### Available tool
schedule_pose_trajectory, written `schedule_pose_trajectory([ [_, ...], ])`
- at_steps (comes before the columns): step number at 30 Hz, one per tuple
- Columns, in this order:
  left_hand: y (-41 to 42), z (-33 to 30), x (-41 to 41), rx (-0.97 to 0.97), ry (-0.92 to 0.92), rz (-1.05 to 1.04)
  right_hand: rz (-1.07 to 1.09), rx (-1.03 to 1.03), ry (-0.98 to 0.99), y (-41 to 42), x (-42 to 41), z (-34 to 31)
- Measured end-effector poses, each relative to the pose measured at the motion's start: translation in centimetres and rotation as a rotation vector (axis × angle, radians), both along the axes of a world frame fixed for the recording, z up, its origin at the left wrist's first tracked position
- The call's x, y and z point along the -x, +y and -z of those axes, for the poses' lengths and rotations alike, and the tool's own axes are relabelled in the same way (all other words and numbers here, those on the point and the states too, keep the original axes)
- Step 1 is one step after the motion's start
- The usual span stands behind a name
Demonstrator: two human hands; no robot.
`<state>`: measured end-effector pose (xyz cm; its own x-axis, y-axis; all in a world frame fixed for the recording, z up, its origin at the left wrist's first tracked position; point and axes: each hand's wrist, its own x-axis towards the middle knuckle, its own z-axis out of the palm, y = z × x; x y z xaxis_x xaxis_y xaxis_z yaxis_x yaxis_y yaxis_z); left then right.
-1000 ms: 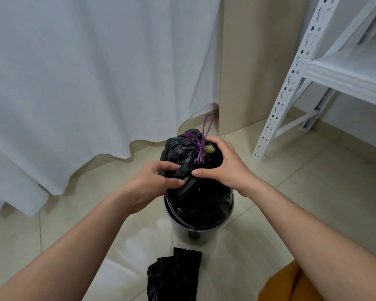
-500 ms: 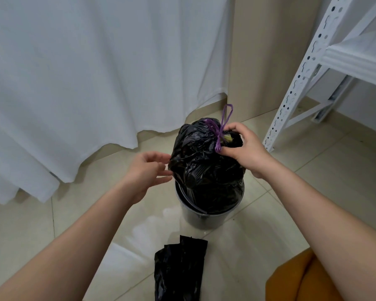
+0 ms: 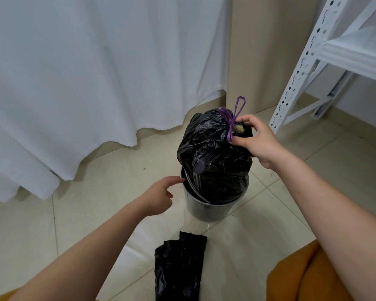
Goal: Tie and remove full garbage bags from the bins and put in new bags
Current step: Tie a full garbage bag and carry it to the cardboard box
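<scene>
Left hand off the bag, right hand hauling it up out of the bin

Left hand (image 3: pixel 159 197) has let go and dropped, fingers loose and holding nothing, fingertips at the bin (image 3: pixel 206 210) rim; the tied full bag (image 3: pixel 213 157) now rides higher, half out, right hand (image 3: pixel 255 141) pinching its neck below the purple drawstring (image 3: pixel 233 118). Removal under way; bin interior hidden, folded new bag (image 3: pixel 178 268) on the floor, cut off below

Glossy black plastic garbage bag (image 3: pixel 213 157) with purple drawstring (image 3: pixel 231 118); grey round plastic bin (image 3: pixel 206 210); folded black plastic bag (image 3: pixel 178 266); white fabric curtain (image 3: pixel 85 72); white perforated metal shelf (image 3: pixel 326 55); beige tiled floor (image 3: pixel 109 166); orange garment (image 3: pixel 295 279).
</scene>
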<state>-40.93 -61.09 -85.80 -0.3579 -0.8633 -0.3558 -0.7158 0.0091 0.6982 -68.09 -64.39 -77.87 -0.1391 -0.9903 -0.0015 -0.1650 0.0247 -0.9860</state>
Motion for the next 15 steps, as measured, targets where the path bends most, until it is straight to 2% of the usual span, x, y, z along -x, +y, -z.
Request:
schedule_pose_trajectory([
  [3,-0.3,0.9,-0.2,0.101,-0.166,0.216,0.004,-0.011,-0.013,-0.2,0.3,-0.1],
  [5,-0.5,1.2,-0.3,0.150,-0.295,0.289,0.005,-0.016,-0.019,-0.3,0.4,-0.1],
  [15,-1.3,1.8,0.2,0.458,-0.610,0.453,-0.007,-0.027,-0.045,-0.7,1.0,0.1],
])
